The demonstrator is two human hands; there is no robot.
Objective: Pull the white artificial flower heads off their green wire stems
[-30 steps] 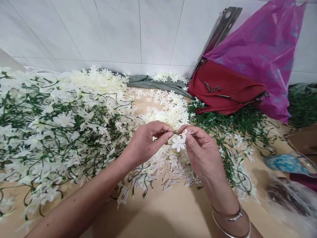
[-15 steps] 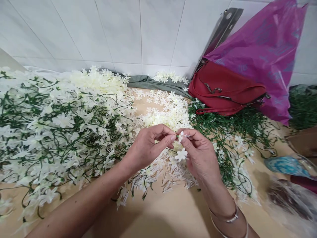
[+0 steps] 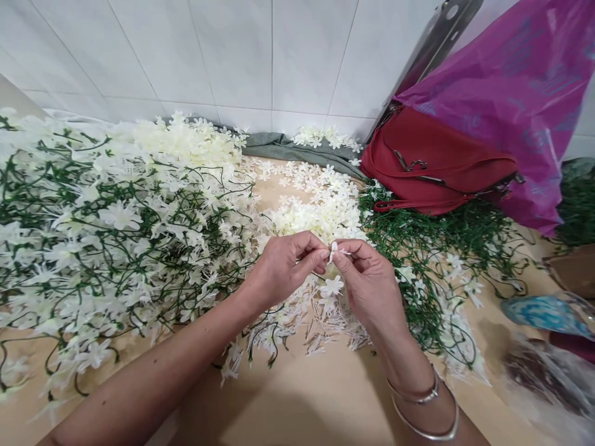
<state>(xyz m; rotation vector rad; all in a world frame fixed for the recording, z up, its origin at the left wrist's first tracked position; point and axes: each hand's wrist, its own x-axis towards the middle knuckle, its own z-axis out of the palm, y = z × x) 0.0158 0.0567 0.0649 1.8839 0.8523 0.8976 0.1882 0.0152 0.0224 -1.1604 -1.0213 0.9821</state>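
Note:
Between my two hands is a small white artificial flower (image 3: 333, 250). My right hand (image 3: 374, 285) pinches it at the petals and stamens with thumb and forefinger. My left hand (image 3: 288, 266) is closed in a pinch on its stem side, the fingertips almost touching the right hand's. A second white blossom (image 3: 331, 286) shows just below the fingers; whether it hangs from the same stem I cannot tell. Under the hands lie loose cream petals (image 3: 302, 217) and a scatter of thin white stamens (image 3: 320, 331).
A big heap of white flowers on green stems (image 3: 116, 241) covers the left. Bare green stems (image 3: 427, 241) lie at the right, below a red handbag (image 3: 432, 161) and a purple plastic bag (image 3: 515, 105). A tiled wall (image 3: 232, 56) closes off the back of the table (image 3: 288, 409).
The flower between the fingers has turned slightly, and its green base no longer shows. Both hands stay pinched together. The whole view has shifted a little.

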